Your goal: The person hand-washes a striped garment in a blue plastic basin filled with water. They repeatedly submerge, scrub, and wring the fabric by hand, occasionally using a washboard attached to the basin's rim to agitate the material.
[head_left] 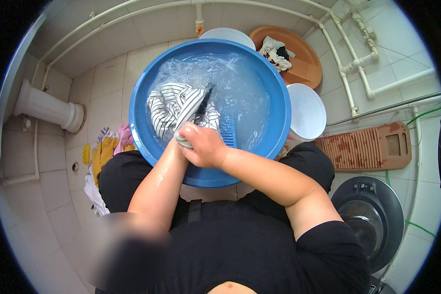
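Over the near rim of a large blue tub [137, 105], my right hand [204, 146] is closed on a bunched part of a black-and-white striped garment [169, 105]. Most of that garment floats in the cloudy, foamy water. My left forearm [158, 183] is wet and reaches up to the same spot. The right hand and cloth cover my left hand, so its fingers are hidden. A dark patch [206, 100] lies against the stripes. Beside the cloth, a blue ridged washboard surface [229, 132] shows inside the tub.
A brown basin [304, 71] holding white and dark cloth [277, 54] stands at the far right, near a white bucket [307, 110]. To the right are a brown washboard [365, 147] and a dark basin [370, 220]. Coloured clothes [105, 152] lie on the left.
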A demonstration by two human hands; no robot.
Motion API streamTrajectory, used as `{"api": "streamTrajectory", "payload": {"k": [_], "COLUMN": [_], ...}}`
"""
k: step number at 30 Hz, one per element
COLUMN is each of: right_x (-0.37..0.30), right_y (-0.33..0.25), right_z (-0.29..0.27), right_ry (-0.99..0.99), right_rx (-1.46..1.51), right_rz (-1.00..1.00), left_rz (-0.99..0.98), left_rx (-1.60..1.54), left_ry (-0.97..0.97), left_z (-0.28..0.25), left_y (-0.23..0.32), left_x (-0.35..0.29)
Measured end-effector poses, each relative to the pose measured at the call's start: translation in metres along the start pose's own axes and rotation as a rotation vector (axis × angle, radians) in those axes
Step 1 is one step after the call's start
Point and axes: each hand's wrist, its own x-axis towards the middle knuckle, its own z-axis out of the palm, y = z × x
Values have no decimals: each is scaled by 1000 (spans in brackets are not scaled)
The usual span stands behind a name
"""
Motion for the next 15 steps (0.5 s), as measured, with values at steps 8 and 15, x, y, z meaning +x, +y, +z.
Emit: {"api": "streamTrajectory", "payload": {"k": [8,15], "right_x": [-16,-6], "right_y": [105,39], "right_z": [-21,-3], "right_ry": [317,165], "right_rx": [-425,-171], "right_rz": [682,292], "left_rz": [-566,-351], "left_rx": [957,876], "left_ry": [896,789], "left_z": [180,178], "left_y": [-99,-69], "left_x": [-17,-13]}}
